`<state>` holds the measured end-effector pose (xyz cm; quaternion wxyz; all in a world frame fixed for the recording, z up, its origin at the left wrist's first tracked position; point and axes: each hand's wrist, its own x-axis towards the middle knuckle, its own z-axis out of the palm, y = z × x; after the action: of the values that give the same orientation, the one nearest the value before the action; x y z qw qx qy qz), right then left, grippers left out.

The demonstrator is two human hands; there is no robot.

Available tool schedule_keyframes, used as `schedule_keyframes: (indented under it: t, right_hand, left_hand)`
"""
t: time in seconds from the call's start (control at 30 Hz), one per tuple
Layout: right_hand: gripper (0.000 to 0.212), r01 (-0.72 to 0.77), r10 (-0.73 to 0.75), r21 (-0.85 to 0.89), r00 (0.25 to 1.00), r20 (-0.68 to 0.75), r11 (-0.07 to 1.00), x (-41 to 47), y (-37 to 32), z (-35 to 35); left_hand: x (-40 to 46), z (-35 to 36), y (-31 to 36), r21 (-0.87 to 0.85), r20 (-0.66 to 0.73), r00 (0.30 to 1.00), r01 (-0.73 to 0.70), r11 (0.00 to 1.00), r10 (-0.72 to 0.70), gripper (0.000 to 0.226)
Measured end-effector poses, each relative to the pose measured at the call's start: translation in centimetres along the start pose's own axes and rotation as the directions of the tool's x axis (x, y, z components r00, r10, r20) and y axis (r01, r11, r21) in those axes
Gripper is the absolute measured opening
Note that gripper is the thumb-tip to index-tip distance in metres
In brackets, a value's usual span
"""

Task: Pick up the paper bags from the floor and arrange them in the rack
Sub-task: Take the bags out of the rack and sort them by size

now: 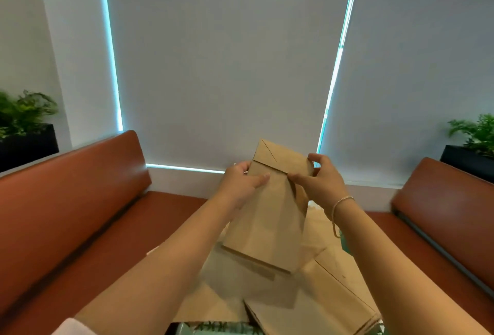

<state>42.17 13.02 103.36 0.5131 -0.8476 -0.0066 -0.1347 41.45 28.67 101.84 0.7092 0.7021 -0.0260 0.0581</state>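
Two hands were wrapped around one flat paper bag [267,217], which was held up in the air between two brown benches [69,214]. The left hand [242,183] was closed on the bag's left edge near the folded flap, thumb laid across the front; the right hand [319,181] was pinching the opposite edge, fingers curled over the top corner. More bags [315,300] were left lying in a loose, overlapping pile just beneath the held one. No rack was to be seen, so its place could not be told.

A slip was judged likely, since the bag was gripped only at its upper end and the long lower part hung free. It could be folded or creased if swung quickly, or its bottom edge could be caught on the pile and the other bags scattered.
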Motion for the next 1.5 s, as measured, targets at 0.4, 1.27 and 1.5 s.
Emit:
schedule_keyframes:
  t: [0.4, 1.27, 1.5]
  right_hand:
    - [0.072, -0.087, 0.311, -0.684, 0.927, 0.212, 0.724, -2.2, 1.6, -1.8]
    - [0.061, 0.116, -0.132, 0.189, 0.989, 0.074, 0.975, -21.6, -5.4, 1.1]
    - [0.059, 0.042, -0.041, 0.162, 0.999, -0.007, 0.986, -21.9, -3.7, -0.5]
  left_hand:
    - [1.3, -0.3, -2.3, -0.030, -0.063, 0.997, -0.055, 0.998, 0.053, 0.014]
    - [-18.5, -3.7, 1.6, 0.050, 0.042, 0.999, -0.001, 0.999, -0.001, 0.020]
    - [-19.2, -4.9, -0.2, -0.017, 0.144, 0.987, 0.074, 0.997, -0.070, 0.024]
